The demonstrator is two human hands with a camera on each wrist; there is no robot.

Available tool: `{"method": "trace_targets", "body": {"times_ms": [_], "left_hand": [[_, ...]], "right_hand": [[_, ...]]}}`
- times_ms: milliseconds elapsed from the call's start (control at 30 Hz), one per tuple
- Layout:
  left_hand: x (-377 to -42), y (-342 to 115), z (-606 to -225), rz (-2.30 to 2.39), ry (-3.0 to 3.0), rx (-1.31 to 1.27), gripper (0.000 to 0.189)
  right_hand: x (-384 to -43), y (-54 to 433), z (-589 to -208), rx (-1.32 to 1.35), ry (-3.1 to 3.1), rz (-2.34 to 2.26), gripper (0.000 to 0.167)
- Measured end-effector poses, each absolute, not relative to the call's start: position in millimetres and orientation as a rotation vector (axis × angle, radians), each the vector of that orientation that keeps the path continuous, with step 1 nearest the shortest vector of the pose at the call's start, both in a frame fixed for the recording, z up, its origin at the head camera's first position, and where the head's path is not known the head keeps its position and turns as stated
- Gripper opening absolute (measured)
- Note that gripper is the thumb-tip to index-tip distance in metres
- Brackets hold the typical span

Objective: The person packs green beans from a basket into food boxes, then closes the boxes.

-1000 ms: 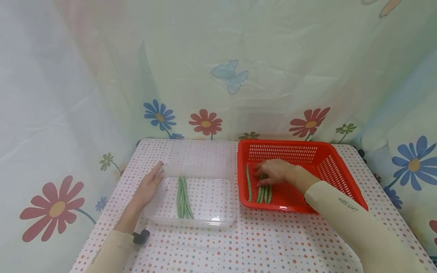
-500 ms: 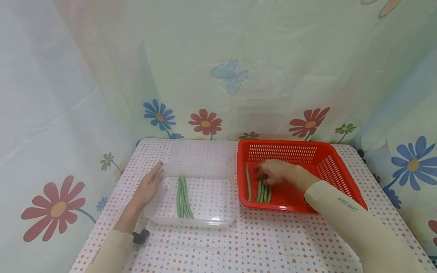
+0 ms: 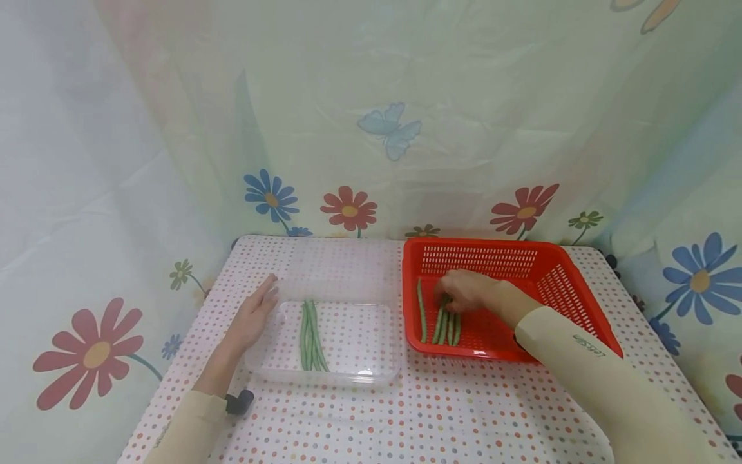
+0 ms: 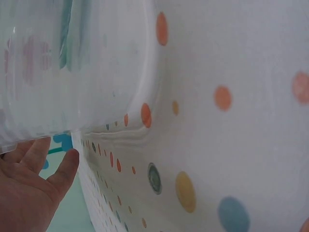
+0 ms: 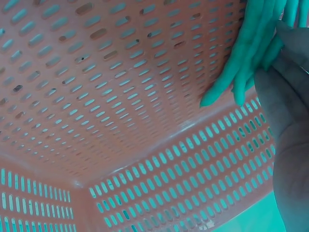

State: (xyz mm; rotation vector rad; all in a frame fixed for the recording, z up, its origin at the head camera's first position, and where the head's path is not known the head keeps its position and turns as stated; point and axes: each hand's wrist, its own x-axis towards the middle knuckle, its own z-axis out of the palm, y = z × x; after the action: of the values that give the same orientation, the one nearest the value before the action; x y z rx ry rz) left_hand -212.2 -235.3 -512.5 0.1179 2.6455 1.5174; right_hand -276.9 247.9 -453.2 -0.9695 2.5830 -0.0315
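Curling further inward, the right hand (image 3: 466, 290) is pinching green beans (image 3: 450, 330) in the red plastic basket (image 3: 493, 335); the left hand (image 3: 253, 316), fingers extended, is resting beside the clear container (image 3: 355, 348).

lettering resembling "leissin" (image 3: 589, 345) on right sleeve (image 3: 614, 380), unreadable mark (image 3: 161, 435) on left sleeve (image 3: 191, 422)

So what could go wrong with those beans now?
The right grip is curled at the far ends of several green beans lying close together, so extra ones might come up or one might slip loose. A thin tip could also snag in the slotted red plastic basket. And the left grip is right beside the clear plastic container, so a bump might shift it.
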Motion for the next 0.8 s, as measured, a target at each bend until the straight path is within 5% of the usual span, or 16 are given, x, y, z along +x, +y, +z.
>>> {"method": "trace_targets", "body": {"times_ms": [800], "left_hand": [[-212.9,-233.8,-511.5,1.511,2.661,0.119,0.056]], "right_hand": [[-279.7,254.9,-458.6,-1.3,2.647,-0.051,0.023]]}}
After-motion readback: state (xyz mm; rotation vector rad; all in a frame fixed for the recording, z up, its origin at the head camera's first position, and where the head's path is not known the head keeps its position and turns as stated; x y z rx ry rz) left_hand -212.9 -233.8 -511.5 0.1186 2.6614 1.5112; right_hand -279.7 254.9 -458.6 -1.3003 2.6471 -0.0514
